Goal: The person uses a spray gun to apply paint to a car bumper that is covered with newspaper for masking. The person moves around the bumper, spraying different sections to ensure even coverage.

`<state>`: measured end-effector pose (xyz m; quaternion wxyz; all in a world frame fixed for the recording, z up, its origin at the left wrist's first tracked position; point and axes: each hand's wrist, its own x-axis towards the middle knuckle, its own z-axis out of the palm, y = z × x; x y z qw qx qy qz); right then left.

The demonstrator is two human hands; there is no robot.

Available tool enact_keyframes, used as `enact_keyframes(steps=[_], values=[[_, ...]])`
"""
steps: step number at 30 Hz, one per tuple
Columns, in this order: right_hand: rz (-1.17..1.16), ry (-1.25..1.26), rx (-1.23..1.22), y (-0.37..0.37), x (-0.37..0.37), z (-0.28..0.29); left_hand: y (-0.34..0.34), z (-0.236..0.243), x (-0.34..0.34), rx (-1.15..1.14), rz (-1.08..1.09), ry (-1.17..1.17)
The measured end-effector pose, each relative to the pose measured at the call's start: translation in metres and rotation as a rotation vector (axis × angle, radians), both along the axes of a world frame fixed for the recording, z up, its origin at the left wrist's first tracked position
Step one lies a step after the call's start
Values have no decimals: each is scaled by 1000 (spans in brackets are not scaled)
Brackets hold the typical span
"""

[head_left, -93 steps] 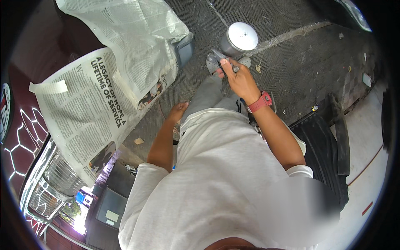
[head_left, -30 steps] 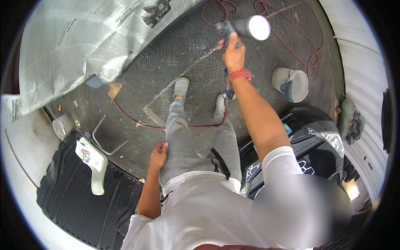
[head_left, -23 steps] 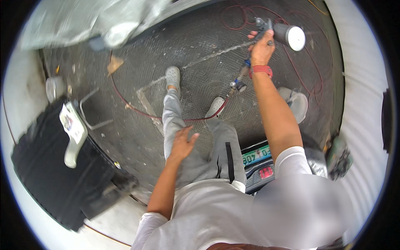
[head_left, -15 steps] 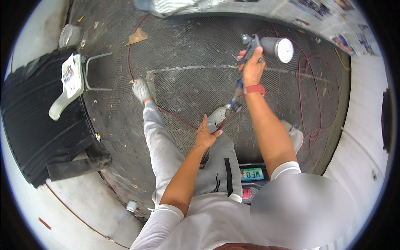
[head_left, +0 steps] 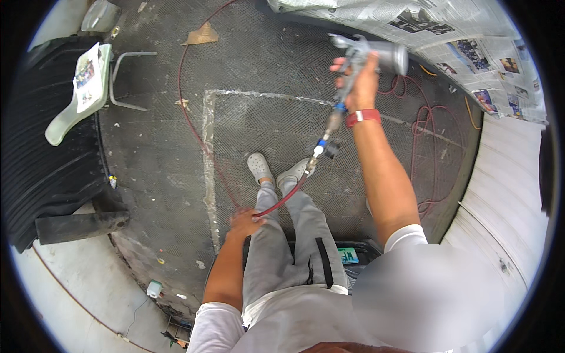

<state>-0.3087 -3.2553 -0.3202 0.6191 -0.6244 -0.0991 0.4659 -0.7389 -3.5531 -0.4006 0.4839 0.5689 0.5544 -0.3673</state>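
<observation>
The right hand [head_left: 363,82] is held up and out in front, and its fingers are wrapped tight around the handle of a grey metal spray gun [head_left: 359,56]. The gun sits high in the view, close to the sheets of newspaper [head_left: 465,35] that cover something at the top right. A round metal cup [head_left: 391,57] sticks out from the side of the gun. The gun looks hard and a bit heavy, and I think the cup makes it want to tip to 1 side, so the best place to hold it is the handle, right where the hand is now. A red band [head_left: 362,117] goes around that wrist. From the bottom of the handle a metal fitting with a blue part [head_left: 322,147] hangs down, and a thin red hose [head_left: 276,203] is joined to it. The hose looks soft and bendy, and it probably pulls a little on the gun. It curves down to the left hand [head_left: 244,222], which rests by the left thigh and touches the hose. I cannot tell if those fingers close around the hose or just lie on it. More red hose [head_left: 187,100] loops in a big curve over the dark bumpy floor mat [head_left: 259,70], and it could catch on a foot. The 2 light shoes [head_left: 259,167] stand on the mat just below the fitting. A black tire [head_left: 44,176] lies far off at the left with a pale flat thing [head_left: 76,94] on top.
</observation>
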Motion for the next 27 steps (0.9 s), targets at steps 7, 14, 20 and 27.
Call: enact_keyframes(steps=[7,14,20,27], values=[[-412,-649,-199,-59,28,-19,-35,-42,-143,411,-28,189],[-151,-754,-2,-41,-97,-127,-24,-13,-184,601,-2,66],[70,-839,389,31,-204,-165,-16,10,-153,723,138,97],[128,-892,265,8,-119,-214,-31,0,-82,632,2,24]])
